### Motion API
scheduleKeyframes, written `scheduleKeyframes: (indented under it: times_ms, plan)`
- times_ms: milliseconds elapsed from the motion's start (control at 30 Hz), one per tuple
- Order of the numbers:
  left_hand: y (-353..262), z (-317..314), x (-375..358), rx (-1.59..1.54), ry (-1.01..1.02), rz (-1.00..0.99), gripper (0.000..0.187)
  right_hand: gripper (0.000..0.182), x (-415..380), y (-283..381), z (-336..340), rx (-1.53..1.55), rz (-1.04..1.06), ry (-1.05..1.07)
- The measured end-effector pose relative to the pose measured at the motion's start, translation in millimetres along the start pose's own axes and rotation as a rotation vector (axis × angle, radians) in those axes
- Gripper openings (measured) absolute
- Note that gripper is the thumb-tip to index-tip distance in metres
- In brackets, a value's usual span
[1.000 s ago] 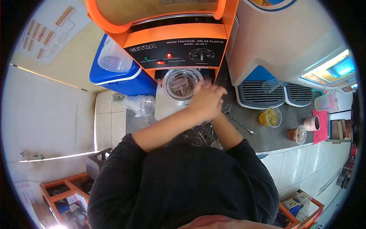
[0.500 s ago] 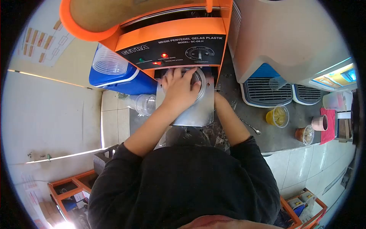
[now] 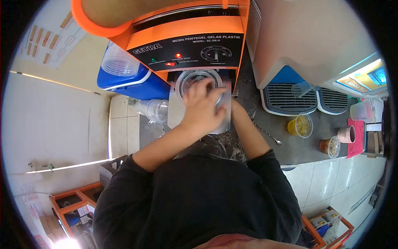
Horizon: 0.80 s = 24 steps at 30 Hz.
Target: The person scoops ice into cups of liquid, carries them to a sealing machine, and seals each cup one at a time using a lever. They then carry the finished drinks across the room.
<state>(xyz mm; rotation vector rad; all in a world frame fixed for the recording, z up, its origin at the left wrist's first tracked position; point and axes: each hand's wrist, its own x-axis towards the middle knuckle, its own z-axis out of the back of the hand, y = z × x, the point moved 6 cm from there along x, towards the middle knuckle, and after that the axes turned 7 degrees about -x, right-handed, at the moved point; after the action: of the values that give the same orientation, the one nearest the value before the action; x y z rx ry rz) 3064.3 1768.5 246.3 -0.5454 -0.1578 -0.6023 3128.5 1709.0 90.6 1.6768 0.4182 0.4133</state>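
My left hand (image 3: 202, 108) hovers over the metal slide plate (image 3: 178, 118) of an orange cup sealing machine (image 3: 186, 31). Its fingers are spread, slightly blurred by motion, and overlap the near part of a round clear plastic rim (image 3: 181, 83) set in the plate. The rim looks like the top of a plastic cup. My right hand (image 3: 236, 108) reaches in by the plate's right edge; its fingers are hidden beneath or behind the plate. Red lights glow on the machine's front panel beside a thermostat dial.
Clear plastic cups (image 3: 156, 110) lie left of the plate, near a blue cooler box (image 3: 128, 85). On the counter to the right are a long spoon (image 3: 267, 136), a cup of yellow drink (image 3: 299, 125), a brown iced drink (image 3: 329, 147) and a pink cup (image 3: 346, 134). A dispenser's drip tray (image 3: 290, 99) stands behind.
My left hand has drawn back toward me and lifted off the clear rim, which now shows more fully. My right arm stays nearly in place.
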Motion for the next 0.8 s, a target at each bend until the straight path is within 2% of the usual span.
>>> scheduleKeyframes:
  times_ms: [67, 167, 267, 300, 400, 500, 600, 667, 733, 800]
  plan:
    - [20.7, 13.0, -9.0, 0.057, -0.062, 0.072, 0.051, 0.042, 1.4, -0.5, 1.7, 0.005, 0.002, 0.003]
    - [56.5, 31.7, -10.7, -0.030, -0.163, 0.208, 0.060, 0.042, 6.0, 2.1, 2.6, 0.004, 0.005, 0.009]
    - [87.3, 37.3, -15.9, -0.226, -0.087, 0.228, 0.063, 0.041, 10.3, 2.1, 0.5, 0.007, -0.001, 0.022]
    - [90.6, 40.2, -17.5, -0.347, -0.066, 0.152, 0.068, 0.041, 11.7, 1.9, -0.4, 0.008, -0.005, 0.025]
    - [90.7, 36.6, -18.4, -0.288, 0.080, 0.049, 0.078, 0.041, 12.8, 1.5, -2.0, 0.008, -0.007, 0.028]
    - [81.6, 27.6, 4.6, -0.122, 0.120, -0.020, 0.088, 0.041, 13.9, 1.0, -4.7, 0.004, -0.014, 0.037]
    - [76.9, 17.6, 17.2, -0.208, 0.144, -0.051, 0.086, 0.041, 7.0, 1.2, -6.5, -0.015, -0.021, 0.049]
    - [76.7, 15.1, 12.9, -0.255, 0.056, -0.062, 0.082, 0.041, -6.2, 1.0, -5.5, -0.049, -0.040, 0.052]
    - [74.6, 16.3, 7.1, -0.301, 0.031, -0.046, 0.082, 0.041, -26.6, 3.9, 1.9, -0.099, -0.057, -0.042]
    - [61.8, 28.6, -0.7, -0.466, -0.075, -0.163, 0.079, 0.040, -51.5, 16.3, 19.6, -0.131, -0.045, -0.332]
